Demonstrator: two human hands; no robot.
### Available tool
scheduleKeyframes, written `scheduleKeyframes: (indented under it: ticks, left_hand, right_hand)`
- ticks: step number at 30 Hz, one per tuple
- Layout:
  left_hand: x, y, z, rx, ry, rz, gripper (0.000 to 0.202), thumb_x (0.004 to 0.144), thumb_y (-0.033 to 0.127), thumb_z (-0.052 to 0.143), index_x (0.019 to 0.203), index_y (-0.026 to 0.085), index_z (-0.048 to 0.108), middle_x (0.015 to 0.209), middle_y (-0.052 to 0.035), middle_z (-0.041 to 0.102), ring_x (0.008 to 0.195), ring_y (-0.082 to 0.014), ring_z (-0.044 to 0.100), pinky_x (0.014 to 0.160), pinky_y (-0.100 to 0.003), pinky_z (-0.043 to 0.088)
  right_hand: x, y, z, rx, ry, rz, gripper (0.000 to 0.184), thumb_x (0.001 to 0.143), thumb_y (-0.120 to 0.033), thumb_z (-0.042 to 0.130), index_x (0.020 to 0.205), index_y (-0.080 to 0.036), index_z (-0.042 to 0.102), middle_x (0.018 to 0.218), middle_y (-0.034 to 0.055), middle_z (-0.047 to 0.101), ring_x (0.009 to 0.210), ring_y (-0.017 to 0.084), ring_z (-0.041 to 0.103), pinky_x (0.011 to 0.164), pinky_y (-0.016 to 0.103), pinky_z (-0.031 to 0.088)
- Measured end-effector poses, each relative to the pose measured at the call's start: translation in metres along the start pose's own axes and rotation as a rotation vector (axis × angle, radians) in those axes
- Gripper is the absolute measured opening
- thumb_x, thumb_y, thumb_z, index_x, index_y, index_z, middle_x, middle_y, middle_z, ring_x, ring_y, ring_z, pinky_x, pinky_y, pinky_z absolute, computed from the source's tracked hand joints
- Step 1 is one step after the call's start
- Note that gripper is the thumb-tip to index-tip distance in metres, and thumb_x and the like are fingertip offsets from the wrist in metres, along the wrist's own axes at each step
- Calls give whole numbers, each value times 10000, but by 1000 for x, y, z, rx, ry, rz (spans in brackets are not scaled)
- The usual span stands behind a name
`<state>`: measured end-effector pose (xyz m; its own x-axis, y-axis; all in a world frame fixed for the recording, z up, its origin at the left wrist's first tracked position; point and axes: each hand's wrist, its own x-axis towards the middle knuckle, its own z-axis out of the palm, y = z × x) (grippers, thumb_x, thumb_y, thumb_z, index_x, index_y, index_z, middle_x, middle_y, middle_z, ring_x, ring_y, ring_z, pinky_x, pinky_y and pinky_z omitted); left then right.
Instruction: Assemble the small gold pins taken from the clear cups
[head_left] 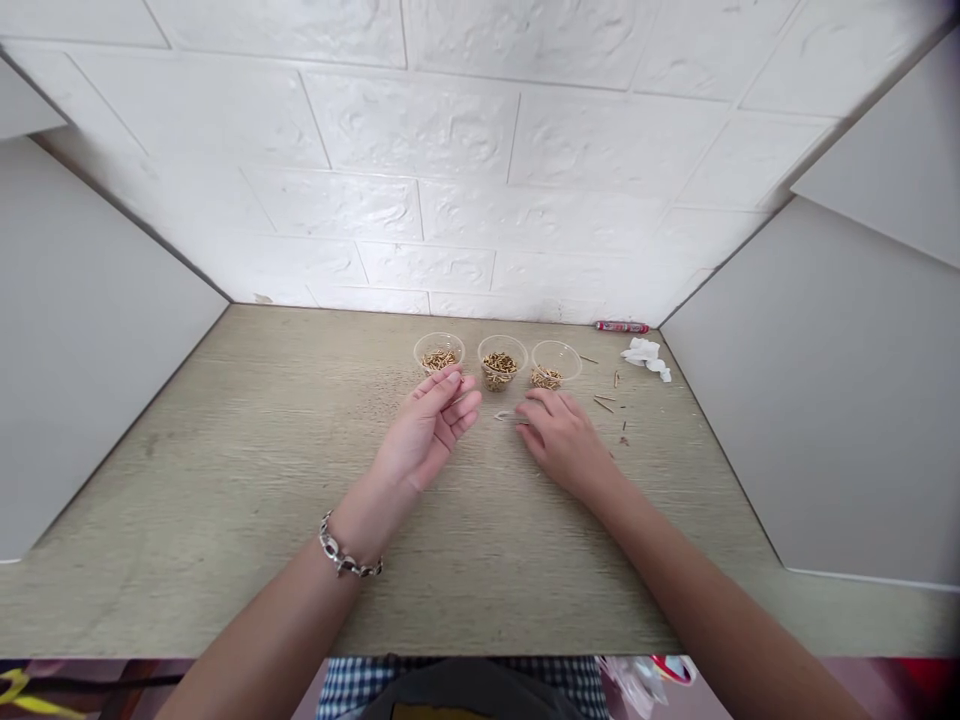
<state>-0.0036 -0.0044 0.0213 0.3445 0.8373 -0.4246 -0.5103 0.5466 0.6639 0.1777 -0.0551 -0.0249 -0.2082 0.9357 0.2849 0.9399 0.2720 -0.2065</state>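
Note:
My left hand (pixel 431 420) is turned partly palm up, with thumb and index fingertip pinched together. Whatever lies in that pinch is too small to make out. Palm down over the table, my right hand (pixel 561 438) has its fingers curled around the end of a thin, pale, pointed piece (pixel 504 415). Just beyond my hands stand three clear plastic cups: a left cup (pixel 439 337), a middle cup (pixel 503 339) and a right cup (pixel 556 345). Each contains many small brass-coloured pieces; the middle one looks fullest.
Several thin sticks (pixel 604 403) and dark bits lie right of my right hand. Behind them are crumpled white tissue (pixel 643 352) and a red tube-like pen (pixel 622 327) by the wall. Grey panels (pixel 840 400) border the wooden table (pixel 480 580) left and right.

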Motion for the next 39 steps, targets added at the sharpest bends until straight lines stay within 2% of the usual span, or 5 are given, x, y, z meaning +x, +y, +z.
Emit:
scheduleKeyframes:
  ticks: [6, 10, 17, 26, 39]
  left_hand:
    - [0, -16, 2, 9, -60, -130, 96, 774, 163, 625, 838, 157, 554, 824, -2, 656, 661, -73, 634, 561, -167, 504]
    - [3, -27, 2, -16, -66, -143, 101, 744, 140, 646, 801, 141, 563, 687, 38, 589, 490, -13, 521, 452, -126, 432]
    - [8, -34, 0, -12, -34, -166, 82, 719, 98, 636, 751, 128, 567, 656, 33, 566, 511, -21, 528, 493, -135, 457]
    - [4, -32, 4, -12, 7, -108, 119, 682, 80, 658, 755, 128, 577, 656, 25, 588, 527, -26, 536, 520, -142, 466]
    - [6, -29, 1, -23, -30, -40, 159, 654, 145, 713, 772, 126, 608, 783, -17, 653, 539, -19, 535, 504, -134, 458]
  right_hand:
    - [4, -9, -11, 295, 343, -15, 299, 855, -286, 480, 1136, -197, 528, 1041, 85, 606, 985, 192, 550, 859, 343, 456]
    - [33, -2, -27, 165, 418, 37, 326, 818, -286, 518, 1129, -191, 534, 1085, 107, 579, 1040, 237, 513, 901, 407, 412]
    - [100, 5, -36, -139, -104, 30, 155, 790, -218, 545, 753, -236, 695, 1282, 76, 495, 1141, 311, 404, 942, 560, 254]
    - [121, -3, -35, -258, -343, -17, 193, 771, -136, 522, 711, -185, 699, 1122, 108, 582, 1069, 306, 447, 940, 600, 199]
    - [108, 3, -42, -117, -207, 24, 199, 801, -159, 498, 679, -173, 654, 1163, 89, 586, 1080, 281, 490, 982, 586, 188]
